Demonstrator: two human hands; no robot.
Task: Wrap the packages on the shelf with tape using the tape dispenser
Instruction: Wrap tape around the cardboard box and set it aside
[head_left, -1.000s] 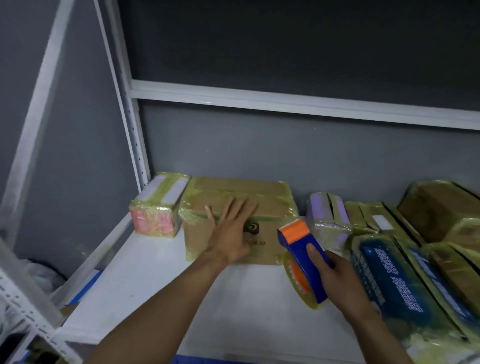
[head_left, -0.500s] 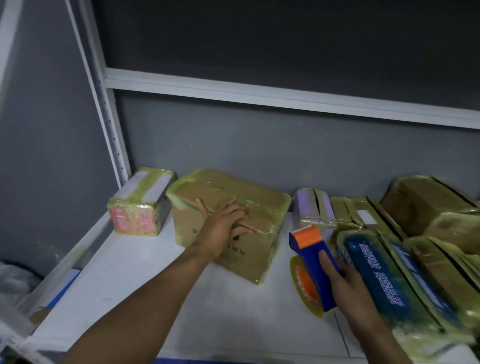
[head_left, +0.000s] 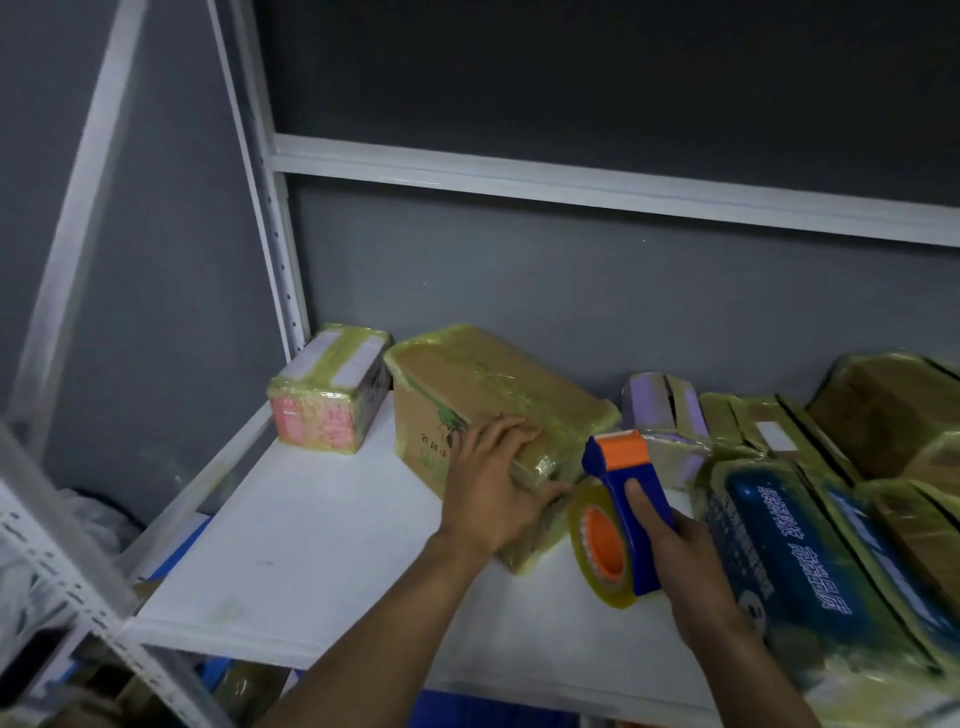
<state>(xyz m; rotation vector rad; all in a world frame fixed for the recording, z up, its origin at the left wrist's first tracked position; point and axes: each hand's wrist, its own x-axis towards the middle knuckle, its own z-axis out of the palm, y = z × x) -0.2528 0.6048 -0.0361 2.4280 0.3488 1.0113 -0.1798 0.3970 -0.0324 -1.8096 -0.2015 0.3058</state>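
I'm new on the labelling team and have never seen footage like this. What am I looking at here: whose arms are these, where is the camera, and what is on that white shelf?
No machine here: a person works with two bare hands, and the camera sits on their head, looking forward and down, so the arms reach in from below. The left hand grips the near corner of a tape-wrapped cardboard box that stands at an angle on the white shelf. The right hand holds a blue and orange tape dispenser, loaded with a roll of yellowish tape, close beside the box. At the far left stands a small pink package; on the right lie more wrapped ones, among them a blue package with white writing.
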